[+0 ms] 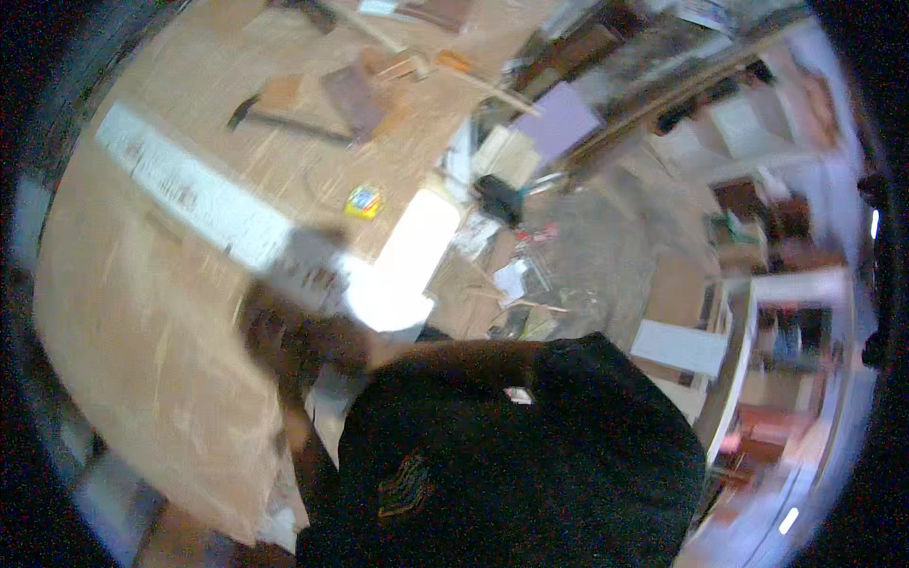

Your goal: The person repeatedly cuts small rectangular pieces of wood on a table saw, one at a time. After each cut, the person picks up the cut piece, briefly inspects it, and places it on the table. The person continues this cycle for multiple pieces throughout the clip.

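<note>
A long white board (204, 194) with dark specks and marks lies across the wooden worktable (142, 312). My two hands are close together at its near end, smeared by motion. My left hand (272, 327) is at the near edge of the board. Beside it, my right hand (333, 343) reaches in from the right. Their fingers do not show clearly, and I cannot tell whether either grips the board. Past the board lies a small yellow tape measure (363, 201). A brightly lit white panel (417, 241) stands to the right of my hands.
Farther back on the table are a hammer (294, 125), a brown block (352, 99) and a thin wood strip (488, 87). A purple board (559, 121) and mixed scraps (511, 279) are to the right. Shelving (757, 275) stands at the far right.
</note>
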Tool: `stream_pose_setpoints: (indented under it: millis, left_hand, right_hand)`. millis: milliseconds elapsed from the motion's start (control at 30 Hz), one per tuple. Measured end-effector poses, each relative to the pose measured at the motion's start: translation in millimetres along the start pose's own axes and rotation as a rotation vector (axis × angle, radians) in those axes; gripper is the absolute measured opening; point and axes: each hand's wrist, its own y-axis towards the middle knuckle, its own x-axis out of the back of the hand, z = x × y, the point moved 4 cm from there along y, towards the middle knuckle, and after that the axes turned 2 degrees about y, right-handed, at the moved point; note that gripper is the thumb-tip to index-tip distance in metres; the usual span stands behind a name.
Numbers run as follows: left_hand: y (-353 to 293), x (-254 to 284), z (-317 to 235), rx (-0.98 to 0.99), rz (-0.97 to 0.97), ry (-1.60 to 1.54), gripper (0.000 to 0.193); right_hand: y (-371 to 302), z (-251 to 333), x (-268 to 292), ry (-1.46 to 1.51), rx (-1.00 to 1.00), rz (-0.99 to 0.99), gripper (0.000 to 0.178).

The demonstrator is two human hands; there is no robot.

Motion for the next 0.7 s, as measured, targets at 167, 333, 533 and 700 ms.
stream_pose_setpoints:
  millis: [167, 333, 533, 700]
  left_hand:
    - [-2, 31, 25, 0.235, -0.177, 0.267, 0.085]
    - [25, 44, 49, 0.224, -0.264, 1.146, 0.063]
    - [-8, 28, -17, -0.107, 0.082, 0.172, 0.058]
    - [13, 8, -11, -0.113, -0.117, 0.209, 0.037]
  right_hand:
    - [-15, 34, 1, -0.306, 0.028, 0.169, 0.058]
    - [-15, 3, 3, 0.010, -0.456, 0.455, 0.044]
    - [13, -18, 4, 0.259, -0.257, 0.292, 0.028]
    - [-2, -37, 14, -0.039, -0.360, 0.067, 0.057]
